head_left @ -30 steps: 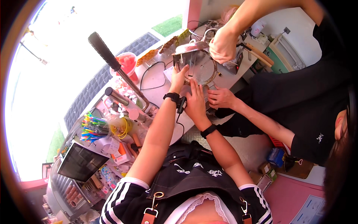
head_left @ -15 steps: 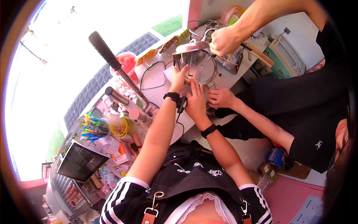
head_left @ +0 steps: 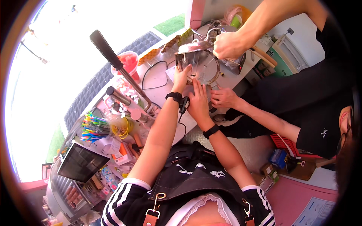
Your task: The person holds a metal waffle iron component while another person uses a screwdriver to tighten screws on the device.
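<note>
A round, shiny metal-rimmed machine (head_left: 205, 69) with a see-through front and a domed metal top stands on the counter ahead of me. My left hand (head_left: 181, 78) grips its lower left side, the thumb along the front and the other fingers partly hidden. My right hand (head_left: 197, 98) rests with outstretched fingers against the lower rim, beside my left. A co-worker's fist (head_left: 228, 45) is at the curved metal arm (head_left: 212, 34) on top; the fist covers what it holds. That person's other hand (head_left: 223, 98) touches the machine's lower right edge, close to my right fingers.
A long black-handled metal lever (head_left: 107, 51) rises at the left. Near it stand a tub of pink-red pieces (head_left: 129, 63), colourful straws (head_left: 94, 128) and a dark screen (head_left: 83, 162). The co-worker in black (head_left: 301, 86) stands close at the right. A loose cable (head_left: 154, 75) crosses the white counter (head_left: 160, 84).
The co-worker's body has shifted slightly, uncovering more of a red basket on the floor; the raised fist has moved a little. My two hands stay in place on the machine.
</note>
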`<control>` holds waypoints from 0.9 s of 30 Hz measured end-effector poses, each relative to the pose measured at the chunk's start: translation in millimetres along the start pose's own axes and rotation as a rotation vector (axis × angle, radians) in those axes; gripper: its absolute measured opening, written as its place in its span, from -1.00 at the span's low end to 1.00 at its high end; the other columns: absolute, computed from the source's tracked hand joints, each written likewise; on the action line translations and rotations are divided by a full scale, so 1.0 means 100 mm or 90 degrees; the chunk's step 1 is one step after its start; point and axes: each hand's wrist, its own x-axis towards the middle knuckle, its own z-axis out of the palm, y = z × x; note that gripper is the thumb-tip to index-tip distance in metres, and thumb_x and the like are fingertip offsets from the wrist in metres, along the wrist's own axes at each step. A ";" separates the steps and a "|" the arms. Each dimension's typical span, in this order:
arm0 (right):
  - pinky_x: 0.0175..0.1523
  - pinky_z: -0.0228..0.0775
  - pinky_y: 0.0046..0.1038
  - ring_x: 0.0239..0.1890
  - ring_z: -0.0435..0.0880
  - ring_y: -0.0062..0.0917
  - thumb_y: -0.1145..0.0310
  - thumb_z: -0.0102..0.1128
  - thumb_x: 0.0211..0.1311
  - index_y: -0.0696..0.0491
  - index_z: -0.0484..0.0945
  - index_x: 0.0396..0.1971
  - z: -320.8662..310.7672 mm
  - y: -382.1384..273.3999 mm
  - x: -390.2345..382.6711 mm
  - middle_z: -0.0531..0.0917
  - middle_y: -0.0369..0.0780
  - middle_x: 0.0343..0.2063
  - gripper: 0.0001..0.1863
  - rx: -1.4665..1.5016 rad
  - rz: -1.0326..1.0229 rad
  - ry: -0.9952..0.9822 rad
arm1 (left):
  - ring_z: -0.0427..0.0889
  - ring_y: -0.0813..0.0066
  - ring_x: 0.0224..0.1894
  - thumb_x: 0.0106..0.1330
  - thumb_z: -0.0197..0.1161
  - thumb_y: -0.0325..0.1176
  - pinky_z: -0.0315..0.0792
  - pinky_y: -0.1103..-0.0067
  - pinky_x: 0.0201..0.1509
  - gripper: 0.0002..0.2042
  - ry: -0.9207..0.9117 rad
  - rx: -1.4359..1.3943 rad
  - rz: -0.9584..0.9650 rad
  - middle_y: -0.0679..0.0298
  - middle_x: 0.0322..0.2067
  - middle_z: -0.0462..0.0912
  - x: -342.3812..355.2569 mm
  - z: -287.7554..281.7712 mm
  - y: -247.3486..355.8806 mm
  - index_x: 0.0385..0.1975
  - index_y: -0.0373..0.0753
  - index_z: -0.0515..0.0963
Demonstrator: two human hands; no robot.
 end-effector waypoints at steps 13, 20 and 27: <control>0.48 -0.10 -0.03 0.41 0.15 -0.04 0.54 0.28 -0.13 0.31 0.61 -0.33 0.00 -0.01 -0.01 0.20 0.12 0.35 -0.72 -0.006 0.005 -0.008 | 0.57 0.40 -0.74 0.23 0.36 -0.14 0.51 0.53 -0.70 -0.54 0.004 0.006 0.014 0.15 -0.61 0.55 0.02 0.00 -0.04 -0.09 -0.32 0.33; 0.48 -0.11 -0.03 0.42 0.15 -0.04 0.52 0.28 -0.11 0.33 0.61 -0.29 -0.02 0.00 -0.02 0.19 0.11 0.36 -0.69 -0.011 0.012 -0.008 | 0.55 0.40 -0.77 0.25 0.34 -0.16 0.51 0.53 -0.70 -0.55 -0.012 -0.025 -0.031 0.17 -0.67 0.54 -0.04 0.04 0.02 -0.07 -0.31 0.33; 0.48 -0.11 -0.03 0.41 0.16 -0.05 0.53 0.29 -0.13 0.33 0.61 -0.28 -0.01 -0.01 0.00 0.20 0.10 0.35 -0.68 -0.014 0.013 -0.015 | 0.55 0.41 -0.77 0.26 0.33 -0.16 0.51 0.53 -0.70 -0.57 0.001 0.033 0.006 0.20 -0.71 0.52 0.13 -0.04 -0.17 -0.10 -0.31 0.35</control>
